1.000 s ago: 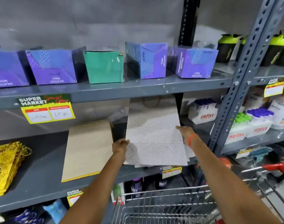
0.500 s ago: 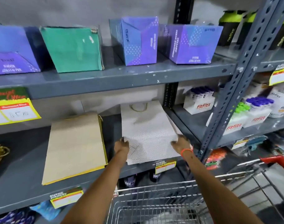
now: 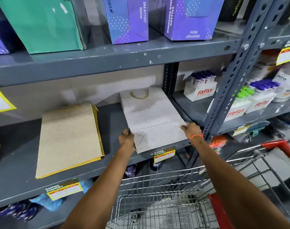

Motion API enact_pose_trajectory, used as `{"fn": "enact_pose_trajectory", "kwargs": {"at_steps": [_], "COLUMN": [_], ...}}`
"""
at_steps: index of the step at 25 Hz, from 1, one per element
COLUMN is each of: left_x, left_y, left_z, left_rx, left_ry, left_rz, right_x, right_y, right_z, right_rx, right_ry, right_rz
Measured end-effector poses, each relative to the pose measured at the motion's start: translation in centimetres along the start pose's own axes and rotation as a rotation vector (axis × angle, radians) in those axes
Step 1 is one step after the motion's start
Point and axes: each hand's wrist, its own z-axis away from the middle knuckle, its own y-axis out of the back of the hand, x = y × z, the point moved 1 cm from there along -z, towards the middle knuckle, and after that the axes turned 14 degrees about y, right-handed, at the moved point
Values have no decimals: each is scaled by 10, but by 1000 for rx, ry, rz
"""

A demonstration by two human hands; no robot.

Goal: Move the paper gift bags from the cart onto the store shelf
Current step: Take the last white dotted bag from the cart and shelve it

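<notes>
White dotted paper gift bag [image 3: 151, 119] lies flat on the grey middle shelf [image 3: 112, 116], rope handle toward the back wall, bottom edge just short of the shelf lip. Left hand [image 3: 126, 138] grips the bag's near-left corner at about 8 o'clock of the bag, fingers curled on the edge. Right hand [image 3: 191, 129] rests on the near-right edge at about 4 o'clock, fingertips on the paper; whether it pinches or only presses, cannot tell. Orange wristband [image 3: 196, 138] on that wrist. Beige gift bags [image 3: 69, 139], stacked flat, lie at 9 o'clock of the white bag, apart from it. Wire cart [image 3: 165, 200] sits below, at 6 o'clock.
</notes>
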Motion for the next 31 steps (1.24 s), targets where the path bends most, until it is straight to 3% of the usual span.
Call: {"fn": "enact_pose_trajectory", "kwargs": {"at_steps": [2, 5, 8, 12, 15, 31], "left_x": [-5, -17, -23, -19, -6, -15], "left_y": [8, 15, 14, 17, 20, 17], "left_z": [9, 23, 33, 45, 51, 65], "left_rx": [-22, -194, -201, -80, 7, 113], "left_ry": [-40, -57, -81, -270, -367, -390], "left_rz": [-138, -403, -505, -801, -1032, -1032], "right_x": [6, 13, 18, 24, 25, 11], "right_y": [0, 1, 4, 12, 18, 26], "right_z": [1, 4, 1, -6, -13, -7], "right_rx": [-34, -198, -303, -491, -482, -454], "right_ry": [12, 14, 41, 175, 226, 245], "right_rz": [-27, -179, -239, -4, 149, 311]}}
